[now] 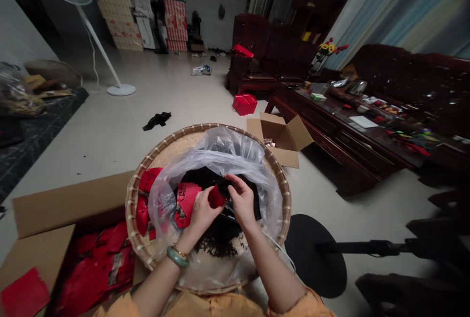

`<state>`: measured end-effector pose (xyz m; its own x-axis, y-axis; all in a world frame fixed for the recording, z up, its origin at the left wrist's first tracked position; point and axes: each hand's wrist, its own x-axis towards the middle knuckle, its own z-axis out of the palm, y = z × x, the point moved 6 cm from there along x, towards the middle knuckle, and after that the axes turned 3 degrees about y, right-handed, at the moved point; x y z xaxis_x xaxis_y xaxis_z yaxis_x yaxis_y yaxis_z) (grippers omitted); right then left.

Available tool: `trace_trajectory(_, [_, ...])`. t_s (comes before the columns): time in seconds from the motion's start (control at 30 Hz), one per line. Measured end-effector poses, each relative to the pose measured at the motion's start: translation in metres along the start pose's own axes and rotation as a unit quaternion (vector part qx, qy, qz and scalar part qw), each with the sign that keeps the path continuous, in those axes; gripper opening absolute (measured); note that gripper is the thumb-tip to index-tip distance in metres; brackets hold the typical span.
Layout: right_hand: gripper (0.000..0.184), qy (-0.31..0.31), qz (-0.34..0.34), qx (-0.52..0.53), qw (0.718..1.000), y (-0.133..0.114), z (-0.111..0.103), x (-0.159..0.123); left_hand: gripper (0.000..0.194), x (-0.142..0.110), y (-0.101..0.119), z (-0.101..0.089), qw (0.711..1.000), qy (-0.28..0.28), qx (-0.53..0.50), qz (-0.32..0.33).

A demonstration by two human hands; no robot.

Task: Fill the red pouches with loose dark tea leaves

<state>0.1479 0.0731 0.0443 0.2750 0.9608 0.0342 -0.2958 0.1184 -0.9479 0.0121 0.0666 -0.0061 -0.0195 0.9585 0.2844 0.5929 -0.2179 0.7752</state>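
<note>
Left hand (201,215) clenched, thumb and fingers pinching a small red packet (216,197) at its left end. Right hand (241,200) curled against the packet's other side, fingers closed; cannot tell if it grips the packet or something dark beneath it. Hands nearly touching, wrists angled inward, both over the middle of a round bamboo tray (136,209).

Key relation: packet sits right of the left hand and left of the right hand, so neither hand is clearly nearer. Left hand has the more visible hold. Long axis is hard to read, as fingers hide most of the packet; it seems to lie roughly across the gap between the hands.

Both hands are inside the mouth of a clear plastic bag (216,158) lying in the tray. Larger red packet (187,204) just left of the left hand, at the bag's mouth. Dark loose leaves, possibly tea (216,241), heaped below the hands, toward the body. Jade bangle (178,256) on the left wrist.

Left of the tray: cardboard box (66,204) holding more red packets (95,270). Beyond it: open carton (282,135) and red box (244,104) on the tiled floor (110,126). Right: low wooden worktop (323,133), cluttered with small items.
</note>
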Motion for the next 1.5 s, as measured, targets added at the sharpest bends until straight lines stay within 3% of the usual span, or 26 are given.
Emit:
trace_trajectory(0.23, [0.030, 0.072, 0.031, 0.129, 0.989, 0.000, -0.018, 0.008, 0.052, -0.002, -0.005, -0.002, 0.999, 0.024, -0.022, -0.014])
trace_trajectory(0.4, [0.025, -0.004, -0.016, -0.004, 1.000, -0.008, -0.002, -0.001, 0.052, -0.004, 0.000, 0.003, 1.000, 0.018, -0.017, -0.004])
trace_trajectory(0.53, [0.024, -0.017, -0.035, -0.052, 0.998, -0.012, 0.004, -0.006, 0.052, -0.001, 0.001, -0.002, 0.999, 0.027, -0.024, -0.007])
trace_trajectory(0.83, [0.022, -0.036, 0.039, 0.085, 0.995, -0.016, 0.006, -0.011, 0.052, -0.002, 0.001, -0.001, 0.999, 0.020, -0.025, 0.000])
trace_trajectory(1.0, [0.018, 0.026, 0.017, 0.126, 0.992, -0.014, -0.014, -0.004, 0.046, 0.000, 0.003, -0.012, 0.998, 0.054, -0.027, 0.000])
trace_trajectory(1.1, [0.014, 0.037, 0.012, 0.009, 0.999, -0.005, -0.034, 0.004, 0.042, 0.000, 0.002, -0.017, 0.998, 0.059, -0.019, 0.008])
trace_trajectory(1.23, [0.026, 0.012, -0.034, -0.164, 0.986, -0.007, -0.042, 0.005, 0.043, -0.001, -0.002, -0.016, 0.998, 0.060, -0.002, 0.006])
trace_trajectory(1.3, [0.032, -0.033, -0.065, -0.205, 0.976, -0.014, -0.031, 0.001, 0.045, -0.001, -0.002, -0.014, 0.998, 0.060, 0.006, 0.010])
trace_trajectory(1.43, [0.038, -0.183, -0.088, -0.286, 0.936, -0.020, 0.003, -0.012, 0.049, -0.001, 0.002, -0.011, 0.998, 0.047, 0.012, 0.039])
trace_trajectory(1.5, [0.036, -0.221, -0.100, -0.319, 0.916, -0.018, 0.011, -0.016, 0.050, -0.001, 0.003, -0.012, 0.998, 0.047, 0.021, 0.047])
